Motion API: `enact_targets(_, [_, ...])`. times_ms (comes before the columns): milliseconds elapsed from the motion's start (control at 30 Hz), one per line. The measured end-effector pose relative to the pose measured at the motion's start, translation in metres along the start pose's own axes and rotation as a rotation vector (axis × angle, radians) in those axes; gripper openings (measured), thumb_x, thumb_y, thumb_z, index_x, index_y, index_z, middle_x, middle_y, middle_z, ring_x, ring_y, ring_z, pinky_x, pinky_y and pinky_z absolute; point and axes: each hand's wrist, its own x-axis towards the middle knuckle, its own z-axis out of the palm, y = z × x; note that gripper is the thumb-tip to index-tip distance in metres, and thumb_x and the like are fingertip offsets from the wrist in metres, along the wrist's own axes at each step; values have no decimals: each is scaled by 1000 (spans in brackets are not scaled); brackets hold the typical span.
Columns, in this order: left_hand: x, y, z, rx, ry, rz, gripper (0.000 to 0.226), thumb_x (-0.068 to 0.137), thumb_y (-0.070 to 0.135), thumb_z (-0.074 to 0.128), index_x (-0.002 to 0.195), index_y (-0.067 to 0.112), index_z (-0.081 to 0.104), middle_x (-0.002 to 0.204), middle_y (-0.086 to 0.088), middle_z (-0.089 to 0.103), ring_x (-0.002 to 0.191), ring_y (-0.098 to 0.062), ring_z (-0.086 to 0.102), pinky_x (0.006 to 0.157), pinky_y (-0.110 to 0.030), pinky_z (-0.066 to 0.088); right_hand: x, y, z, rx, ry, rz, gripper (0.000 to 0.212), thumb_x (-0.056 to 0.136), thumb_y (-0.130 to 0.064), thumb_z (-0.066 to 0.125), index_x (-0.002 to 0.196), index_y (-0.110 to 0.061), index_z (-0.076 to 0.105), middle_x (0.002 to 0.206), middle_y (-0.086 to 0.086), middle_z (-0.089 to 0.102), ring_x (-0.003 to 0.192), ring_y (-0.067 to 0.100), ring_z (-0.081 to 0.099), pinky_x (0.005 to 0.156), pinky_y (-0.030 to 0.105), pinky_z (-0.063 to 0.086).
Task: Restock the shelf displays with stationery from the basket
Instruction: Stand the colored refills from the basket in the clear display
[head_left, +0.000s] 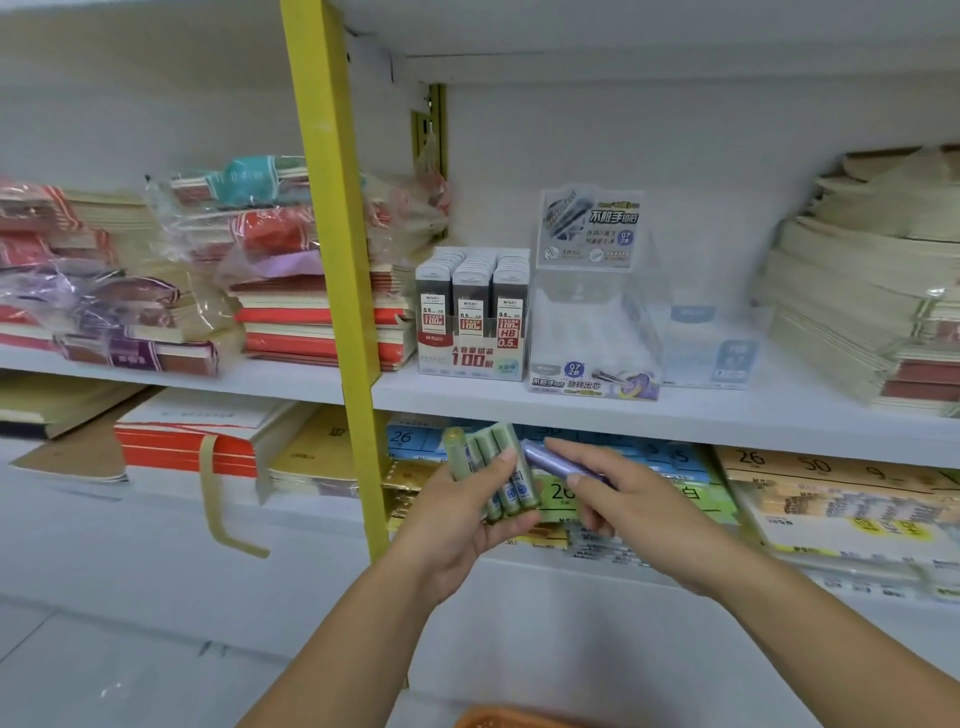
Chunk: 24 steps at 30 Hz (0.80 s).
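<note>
The shelf (649, 415) runs as a white board just above both hands. A yellow post (332, 260) stands upright to the left of the left hand. Stacks of notebooks (311, 322) lie up and to the left of the hands, and stacks of pale paper (857, 312) up and to the right. Behind the hands, on the lower level, lie flat numbered packs (831, 493). Straight above the hands stand a box of lead refills (470, 317) and, beside it, a clear display box (597, 322). The basket (509, 719) shows only as an orange rim below the forearms. The left hand (457, 514) curls round a bunch of green tubes (498, 467), thumb laid across them. The right hand (623, 499) pinches a purple tube (550, 457), forefinger stretched along it, its tip just beside the green ones.
</note>
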Motion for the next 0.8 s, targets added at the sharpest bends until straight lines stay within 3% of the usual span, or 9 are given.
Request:
enact_targets(133, [0, 7, 0, -32, -16, 34, 44, 76, 29, 76, 114, 8, 68, 103, -15, 75, 96, -28, 74, 68, -32, 60, 1, -3, 1, 163, 122, -42, 31, 92, -10, 62, 114, -32, 61, 94, 1, 66, 66, 6, 59, 62, 24, 48])
enact_targets(200, [1, 10, 2, -45, -31, 50, 44, 78, 29, 75, 116, 8, 67, 106, -13, 75, 98, -27, 74, 69, -32, 60, 4, -6, -3, 266, 234, -53, 25, 85, -4, 68, 100, -24, 63, 90, 1, 70, 69, 12, 63, 61, 25, 49])
enact_targets(333, [6, 17, 4, -49, -52, 106, 43, 83, 31, 70, 120, 10, 66, 115, -5, 74, 97, -21, 73, 70, -30, 60, 19, -25, -31, 239, 445, -180, 22, 85, -17, 70, 92, -37, 69, 81, -9, 70, 67, 3, 64, 59, 15, 51])
enact_targets(433, [13, 23, 4, -66, -49, 135, 44, 83, 32, 69, 120, 9, 67, 115, -5, 74, 101, -21, 73, 71, -29, 60, 42, -47, -57, 123, 540, -307, 27, 90, -22, 64, 106, -44, 65, 90, -7, 66, 77, 8, 64, 59, 17, 53])
enact_targets(533, [20, 27, 5, -68, -34, 152, 47, 83, 33, 68, 124, 9, 64, 113, -6, 75, 101, -19, 73, 69, -28, 59, 69, -61, -69, -124, 518, -377, 36, 93, -16, 60, 125, -34, 58, 97, -10, 58, 87, 10, 60, 78, 21, 51])
enact_targets(600, [23, 28, 6, -67, -27, 164, 47, 82, 34, 68, 123, 11, 64, 112, -6, 75, 101, -19, 73, 70, -28, 59, 82, -66, -70, -270, 443, -381, 39, 94, -15, 59, 128, -32, 55, 96, -16, 56, 86, 4, 60, 78, 12, 44])
enact_targets(667, [26, 28, 6, -70, -23, 173, 45, 81, 34, 69, 121, 14, 64, 111, -6, 75, 102, -20, 73, 71, -29, 59, 91, -67, -67, -308, 341, -364, 34, 93, -14, 59, 119, -33, 49, 97, -16, 58, 83, 6, 64, 67, 13, 45])
enact_targets(800, [31, 29, 5, -72, -16, 178, 43, 81, 34, 69, 120, 17, 64, 110, -5, 76, 101, -21, 73, 70, -30, 60, 101, -67, -64, -206, 274, -357, 29, 91, -14, 62, 97, -37, 45, 103, -12, 61, 86, 8, 68, 81, 27, 52])
